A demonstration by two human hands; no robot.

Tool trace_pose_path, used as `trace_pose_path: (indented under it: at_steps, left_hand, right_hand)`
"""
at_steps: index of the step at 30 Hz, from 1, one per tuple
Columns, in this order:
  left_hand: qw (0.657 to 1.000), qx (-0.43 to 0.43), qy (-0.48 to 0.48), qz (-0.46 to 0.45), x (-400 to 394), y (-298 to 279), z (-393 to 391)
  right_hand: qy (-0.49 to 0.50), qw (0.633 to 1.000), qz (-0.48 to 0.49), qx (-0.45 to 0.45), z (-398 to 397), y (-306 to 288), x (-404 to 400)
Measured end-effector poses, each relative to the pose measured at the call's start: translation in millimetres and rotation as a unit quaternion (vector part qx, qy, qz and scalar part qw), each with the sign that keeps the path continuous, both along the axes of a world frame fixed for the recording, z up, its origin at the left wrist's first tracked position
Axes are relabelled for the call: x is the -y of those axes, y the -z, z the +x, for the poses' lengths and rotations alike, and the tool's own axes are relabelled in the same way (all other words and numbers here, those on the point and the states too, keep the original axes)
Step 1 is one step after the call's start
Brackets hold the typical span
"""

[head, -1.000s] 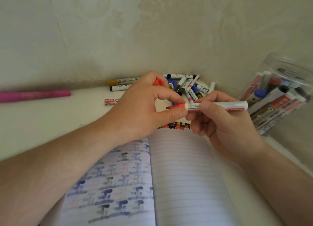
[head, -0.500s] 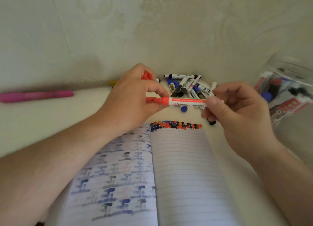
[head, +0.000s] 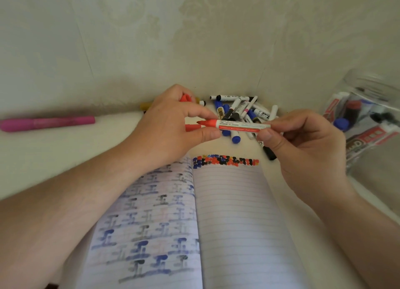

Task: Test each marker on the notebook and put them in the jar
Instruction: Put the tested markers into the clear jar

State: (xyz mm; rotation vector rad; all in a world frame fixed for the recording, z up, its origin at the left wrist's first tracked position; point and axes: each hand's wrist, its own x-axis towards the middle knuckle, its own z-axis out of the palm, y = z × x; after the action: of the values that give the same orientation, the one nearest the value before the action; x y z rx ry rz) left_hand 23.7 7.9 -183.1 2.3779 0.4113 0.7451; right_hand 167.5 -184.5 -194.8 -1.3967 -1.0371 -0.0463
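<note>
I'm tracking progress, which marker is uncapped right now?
The red marker held between both hands: its red tip is bare, while the markers in the pile show caps.

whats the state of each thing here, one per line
red marker: uncapped, level, held above the table
red cap: off, in left hand
left hand: grips the cap
right hand: pinches the marker barrel
notebook: open, dots along top of right page
jar: open, markers inside

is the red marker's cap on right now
No, the red marker shows its bare red tip, pointing at the left hand, which holds a red cap just off it.
</note>
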Motion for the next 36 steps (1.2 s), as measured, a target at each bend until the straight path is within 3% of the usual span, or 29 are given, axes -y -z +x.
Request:
trace_pose_path:
  at_steps: [5, 14, 20, 25, 31, 36]
  left_hand:
    - [0.999, 0.027, -0.018, 0.023, -1.8, 6.2, 1.2]
    - [0.998, 0.044, -0.043, 0.035, -6.1, 6.0, -0.2]
    - [0.998, 0.014, -0.056, 0.028, -7.4, 7.8, 0.0]
    - [0.998, 0.017, -0.038, 0.041, -6.5, 9.0, -0.4]
    - [0.997, -0.066, -0.038, -0.003, -7.9, -2.3, -3.4]
    - [0.996, -0.008, -0.015, -0.087, -16.3, 8.9, 2.3]
  right_hand:
    - [0.047, 0.997, -0.047, 0.028, -2.8, -2.5, 2.6]
    - [0.058, 0.994, -0.091, -0.009, -16.0, -7.5, -0.5]
    - [0.063, 0.984, -0.124, 0.114, -18.6, -5.8, 1.4]
    - [0.028, 0.993, -0.112, 0.008, -19.7, -6.9, -0.7]
    - [0.076, 0.994, -0.052, 0.064, -15.5, -7.6, 3.2]
    - [0.071, 0.997, -0.024, 0.005, -16.5, -8.7, 2.6]
